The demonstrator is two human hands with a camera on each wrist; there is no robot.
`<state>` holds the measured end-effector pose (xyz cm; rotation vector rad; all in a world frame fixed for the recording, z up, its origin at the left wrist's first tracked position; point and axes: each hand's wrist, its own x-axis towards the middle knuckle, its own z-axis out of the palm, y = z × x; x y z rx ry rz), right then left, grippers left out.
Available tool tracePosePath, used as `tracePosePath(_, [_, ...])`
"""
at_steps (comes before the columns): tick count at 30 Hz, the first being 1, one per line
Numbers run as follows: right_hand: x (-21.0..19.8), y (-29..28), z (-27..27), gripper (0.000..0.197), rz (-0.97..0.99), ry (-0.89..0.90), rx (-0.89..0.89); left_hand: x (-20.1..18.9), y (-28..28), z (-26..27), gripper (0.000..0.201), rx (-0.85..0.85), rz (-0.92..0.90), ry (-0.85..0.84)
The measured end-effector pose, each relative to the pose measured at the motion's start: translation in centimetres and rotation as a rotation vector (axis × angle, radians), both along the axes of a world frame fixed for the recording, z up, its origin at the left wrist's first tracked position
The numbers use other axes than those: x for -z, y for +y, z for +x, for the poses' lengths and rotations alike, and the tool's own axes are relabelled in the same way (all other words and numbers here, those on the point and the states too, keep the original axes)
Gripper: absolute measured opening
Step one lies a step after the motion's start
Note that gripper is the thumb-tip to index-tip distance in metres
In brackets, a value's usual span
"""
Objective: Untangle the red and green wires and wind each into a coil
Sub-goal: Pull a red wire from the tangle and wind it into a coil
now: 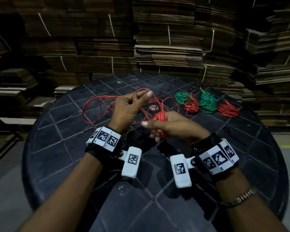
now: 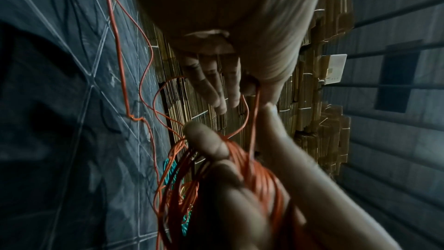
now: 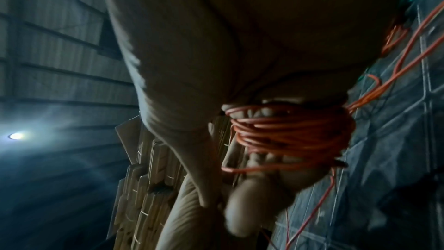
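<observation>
My right hand (image 1: 153, 129) holds a red wire coil (image 1: 160, 116) wound round its curled fingers; the right wrist view shows the coil's turns (image 3: 288, 136) close under the palm. Just up and left, my left hand (image 1: 141, 96) is raised over the table. It pinches a strand of the same red wire (image 2: 256, 102) between thumb and fingers, and the strand runs down to the coil (image 2: 259, 178). The loose rest of the red wire (image 1: 94, 106) lies in wide loops on the table behind the left hand. No green wire is tangled with it.
On the round black grid-patterned table (image 1: 90, 164), at the back right, lie wound bundles: a green one (image 1: 182, 97), a red one (image 1: 192, 106), a second green (image 1: 208, 102) and a second red (image 1: 228, 109). Stacks of flat cardboard (image 1: 166, 47) rise behind the table.
</observation>
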<state>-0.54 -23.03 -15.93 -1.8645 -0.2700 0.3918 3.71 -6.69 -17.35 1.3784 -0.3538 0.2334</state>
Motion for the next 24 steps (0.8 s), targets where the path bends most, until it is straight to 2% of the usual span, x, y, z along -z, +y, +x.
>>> tracePosePath(4, [-0.2, 0.2, -0.6, 0.055, -0.004, 0.033, -0.077, 0.2, -0.8, -0.2, 0.043, -0.020, 0.062, 0.024])
tracePosePath(8, [-0.9, -0.6, -0.9, 0.051, 0.163, 0.068, -0.093, 0.5, -0.5, 1.3, 0.040, -0.022, 0.006, 0.240])
tracePosePath(11, [-2.2, -2.3, -1.1, 0.050, 0.463, 0.088, 0.043, 0.8, 1.1, 2.4, 0.022, -0.092, -0.123, 0.362])
tracePosePath(14, [-3.0, -4.4, -0.6, 0.058, 0.815, 0.041, 0.100, 0.8, 1.9, 2.5, 0.005, -0.129, -0.142, 0.387])
tracePosePath(16, [-2.8, -5.2, 0.2, 0.060, 1.002, 0.023, 0.063, 1.0, 1.6, 2.4, 0.010, -0.078, -0.116, 0.385])
tracePosePath(19, [-2.4, -6.1, 0.9, 0.052, 1.267, 0.069, 0.027, 1.1, 0.4, 2.0, 0.033, 0.017, -0.028, 0.391])
tracePosePath(22, [-2.3, -6.6, 1.3, 0.042, 1.556, 0.055, 0.163, 0.9, -0.3, 1.3, 0.038, 0.115, 0.109, 0.395])
tracePosePath(24, [-2.3, -6.6, 1.5, 0.042, 1.650, -0.003, 0.230, 1.3, -0.3, 1.0, 0.036, 0.148, 0.245, 0.397])
